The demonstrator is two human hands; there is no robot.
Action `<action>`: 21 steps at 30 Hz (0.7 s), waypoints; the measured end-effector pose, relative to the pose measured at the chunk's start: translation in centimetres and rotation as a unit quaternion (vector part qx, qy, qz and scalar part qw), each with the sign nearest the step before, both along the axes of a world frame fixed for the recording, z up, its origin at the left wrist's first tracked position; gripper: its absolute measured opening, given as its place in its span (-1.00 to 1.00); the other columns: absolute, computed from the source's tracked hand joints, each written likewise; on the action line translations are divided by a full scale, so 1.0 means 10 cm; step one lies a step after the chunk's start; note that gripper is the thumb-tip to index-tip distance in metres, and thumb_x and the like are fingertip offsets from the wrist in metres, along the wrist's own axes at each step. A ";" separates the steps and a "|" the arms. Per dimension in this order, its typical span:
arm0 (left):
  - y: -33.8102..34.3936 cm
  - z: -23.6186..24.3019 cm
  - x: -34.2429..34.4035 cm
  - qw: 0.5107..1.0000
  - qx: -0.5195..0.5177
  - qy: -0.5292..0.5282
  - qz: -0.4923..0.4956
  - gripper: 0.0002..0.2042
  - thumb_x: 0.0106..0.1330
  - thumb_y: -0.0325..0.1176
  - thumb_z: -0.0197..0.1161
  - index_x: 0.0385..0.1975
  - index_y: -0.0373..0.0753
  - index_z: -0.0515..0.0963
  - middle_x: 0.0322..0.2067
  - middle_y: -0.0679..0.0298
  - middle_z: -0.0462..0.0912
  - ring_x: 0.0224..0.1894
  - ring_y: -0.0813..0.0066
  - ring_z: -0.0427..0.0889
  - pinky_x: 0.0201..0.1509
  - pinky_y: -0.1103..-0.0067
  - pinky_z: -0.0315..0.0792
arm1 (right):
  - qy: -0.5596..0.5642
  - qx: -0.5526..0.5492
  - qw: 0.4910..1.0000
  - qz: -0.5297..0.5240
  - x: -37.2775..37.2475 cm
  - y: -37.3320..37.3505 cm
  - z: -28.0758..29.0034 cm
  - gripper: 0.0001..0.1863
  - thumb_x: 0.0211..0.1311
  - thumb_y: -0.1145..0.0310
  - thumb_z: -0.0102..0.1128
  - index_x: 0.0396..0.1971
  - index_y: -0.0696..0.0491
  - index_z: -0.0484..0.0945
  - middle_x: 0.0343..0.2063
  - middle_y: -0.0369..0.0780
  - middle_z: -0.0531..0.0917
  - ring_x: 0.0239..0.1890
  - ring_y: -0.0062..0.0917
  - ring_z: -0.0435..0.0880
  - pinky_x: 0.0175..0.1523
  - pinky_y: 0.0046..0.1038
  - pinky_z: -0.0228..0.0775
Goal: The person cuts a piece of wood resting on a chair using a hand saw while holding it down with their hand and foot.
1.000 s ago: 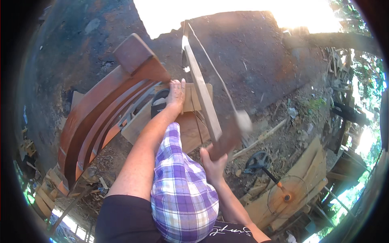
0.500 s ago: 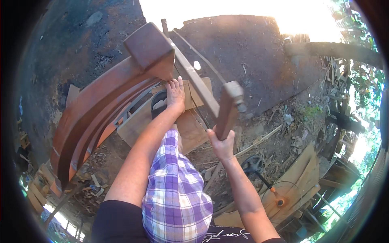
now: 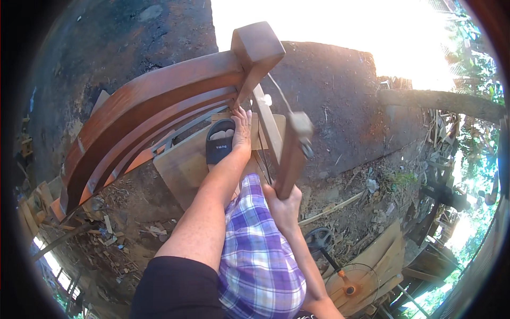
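My right hand (image 3: 283,210) is wrapped round the lower end of a frame saw's wooden upright (image 3: 291,165). The saw's wooden crossbar (image 3: 270,127) runs away from me, and its far end is hidden behind a reddish-brown post (image 3: 258,42). A thin dark line, seemingly the blade, passes just right of my left hand (image 3: 242,132). That hand lies with fingers stretched out on a light brown board (image 3: 183,169), close to the foot of the post. My foot, in a black sandal (image 3: 219,146), presses on the board beside it.
Curved reddish-brown rails (image 3: 154,82) joined to the post sweep to the left. An orange fan (image 3: 349,290) lies at lower right near plywood sheets (image 3: 380,255). Wood scraps (image 3: 109,226) litter the ground, and a log (image 3: 441,102) lies at far right.
The saw and my right hand have come nearer to me and closer to my left hand. The saw's far end has gone behind the post. My left hand stays by the post; the view has shifted.
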State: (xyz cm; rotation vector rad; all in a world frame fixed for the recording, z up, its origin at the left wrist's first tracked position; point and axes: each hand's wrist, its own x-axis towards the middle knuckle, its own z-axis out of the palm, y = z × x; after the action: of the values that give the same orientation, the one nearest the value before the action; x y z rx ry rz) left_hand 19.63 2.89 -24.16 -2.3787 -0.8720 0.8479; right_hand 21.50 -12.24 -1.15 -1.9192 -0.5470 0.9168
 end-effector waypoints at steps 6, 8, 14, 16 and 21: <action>-0.03 -0.09 0.04 0.998 -0.016 -0.049 0.038 -0.43 0.42 -0.35 -0.23 0.44 -0.24 0.00 0.33 -0.13 0.13 0.33 -0.15 0.15 0.34 0.10 0.02 | 0.044 -0.137 0.973 -0.181 -0.17 -0.44 0.66 -0.84 0.08 0.49 0.39 -0.52 0.13 0.53 -0.59 -0.34 0.53 -0.57 -0.68 0.47 -0.43 -0.54 0.32; -0.01 -0.07 0.04 0.997 -0.019 -0.063 0.033 -0.44 0.41 -0.35 -0.21 0.43 -0.26 0.02 0.31 -0.13 0.15 0.32 -0.15 0.15 0.33 0.12 0.03 | 0.011 -0.045 0.987 -0.151 -0.15 -0.38 0.52 -0.83 0.09 0.48 0.38 -0.54 0.11 0.51 -0.60 -0.35 0.52 -0.57 -0.70 0.44 -0.44 -0.54 0.30; 0.01 0.00 0.05 0.998 -0.006 -0.053 0.024 -0.42 0.40 -0.29 -0.16 0.43 -0.24 0.03 0.28 -0.11 0.18 0.31 -0.16 0.15 0.32 0.14 0.03 | 0.023 0.002 0.991 -0.131 0.19 0.12 -0.63 -0.79 0.17 0.51 0.21 -0.62 0.08 0.44 -0.77 -0.39 0.44 -0.72 -0.73 0.41 -0.58 -0.60 0.23; -0.04 0.01 0.03 0.998 -0.034 -0.040 0.021 -0.40 0.38 -0.27 -0.13 0.42 -0.28 0.03 0.28 -0.12 0.17 0.31 -0.16 0.15 0.32 0.16 0.04 | 0.020 -0.055 0.989 -0.138 0.17 0.15 -0.73 -0.81 0.15 0.50 0.25 -0.61 0.09 0.45 -0.76 -0.37 0.45 -0.70 -0.73 0.41 -0.57 -0.58 0.23; -0.04 -0.04 0.04 0.999 -0.017 -0.044 0.019 -0.36 0.36 -0.24 -0.10 0.42 -0.33 -0.01 0.30 -0.13 0.13 0.33 -0.16 0.12 0.31 0.16 0.04 | 0.006 -0.041 0.996 -0.082 0.02 -0.04 -0.05 -0.85 0.14 0.45 0.30 -0.39 0.20 0.54 -0.58 -0.32 0.53 -0.52 -0.70 0.47 -0.43 -0.53 0.31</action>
State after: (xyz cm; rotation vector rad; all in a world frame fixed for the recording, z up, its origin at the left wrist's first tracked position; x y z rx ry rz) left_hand 20.01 2.53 -24.53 -2.4512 -0.9481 0.7848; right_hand 21.70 -12.65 -1.68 -1.9985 -0.3447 0.8551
